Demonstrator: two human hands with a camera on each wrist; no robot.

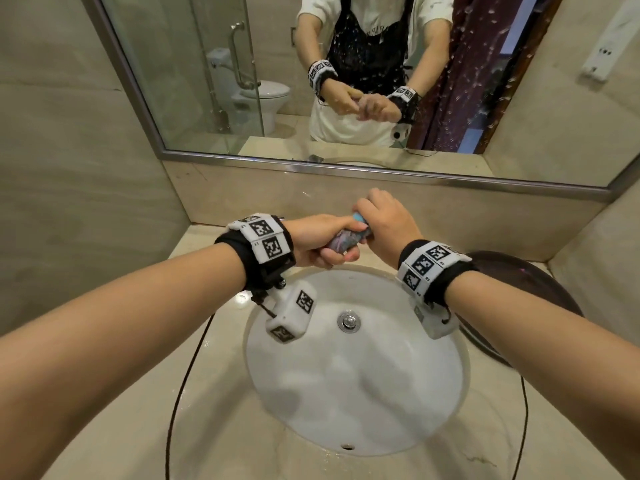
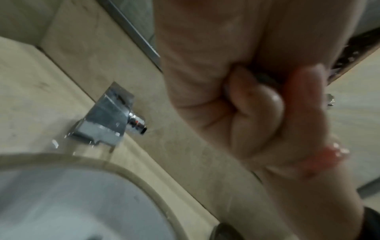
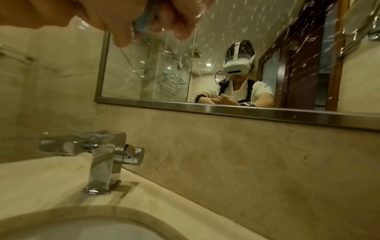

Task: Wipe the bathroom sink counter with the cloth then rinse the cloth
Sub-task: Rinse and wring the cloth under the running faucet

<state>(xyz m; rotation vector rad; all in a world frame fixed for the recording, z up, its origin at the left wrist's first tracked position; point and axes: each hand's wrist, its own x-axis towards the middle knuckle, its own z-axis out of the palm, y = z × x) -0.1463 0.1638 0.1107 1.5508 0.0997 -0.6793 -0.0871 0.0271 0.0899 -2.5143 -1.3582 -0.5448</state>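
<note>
**Ana:** Head view first: what are the 2 hands doing?

**Ben:** Both clench 1 rolled-up cloth (image 1: 347,239) above the far rim of the white sink (image 1: 433,386). The left hand (image 1: 317,241) wraps its near end and the right hand (image 1: 386,221) wraps its far end, where a blue corner pokes out. A dark round basin (image 1: 540,289) sits on the counter (image 1: 114,441) at the right, and the mirror (image 1: 214,74) repeats the hands.

**Ana:** Left wrist view?

**Ben:** Blurred. The left hand (image 2: 236,105) is curled tight, fingers (image 2: 259,116) folded into the palm, with only a dark sliver of cloth (image 2: 265,78) showing. The chrome faucet (image 2: 109,116) stands on the counter behind the sink's rim (image 2: 123,170).

**Ana:** Right wrist view?

**Ben:** The right hand (image 3: 131,16) fills the top edge, wet fingers (image 3: 183,26) closed around a blue bit of cloth (image 3: 144,22). Below, the faucet (image 3: 102,160) stands beside the sink (image 3: 82,224), and the spattered mirror (image 3: 164,73) shows the person in a headset (image 3: 236,66).
</note>
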